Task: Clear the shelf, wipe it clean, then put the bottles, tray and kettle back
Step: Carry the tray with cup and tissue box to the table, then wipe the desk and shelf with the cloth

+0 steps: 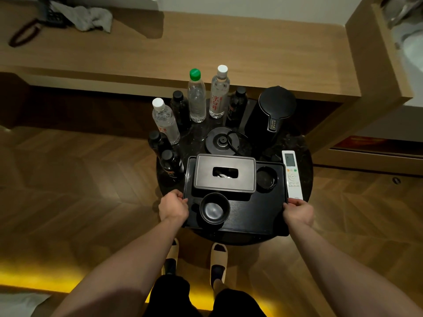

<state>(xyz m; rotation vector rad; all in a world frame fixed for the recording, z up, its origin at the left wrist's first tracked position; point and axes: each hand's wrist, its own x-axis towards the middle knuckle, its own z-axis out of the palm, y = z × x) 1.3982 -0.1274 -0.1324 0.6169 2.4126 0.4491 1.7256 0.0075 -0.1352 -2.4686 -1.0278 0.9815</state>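
A black tray rests on a small round dark table. My left hand grips its left rim and my right hand grips its right rim. The tray carries a dark tissue box, a black bowl and a round black dish. Behind it stand a black kettle, its round base with cord, three clear water bottles and several small dark bottles. The long wooden shelf lies beyond the table.
A white remote lies on the table by the tray's right edge. A grey cloth and a black phone sit at the shelf's far left. A wooden side panel rises on the right. Wooden floor surrounds the table.
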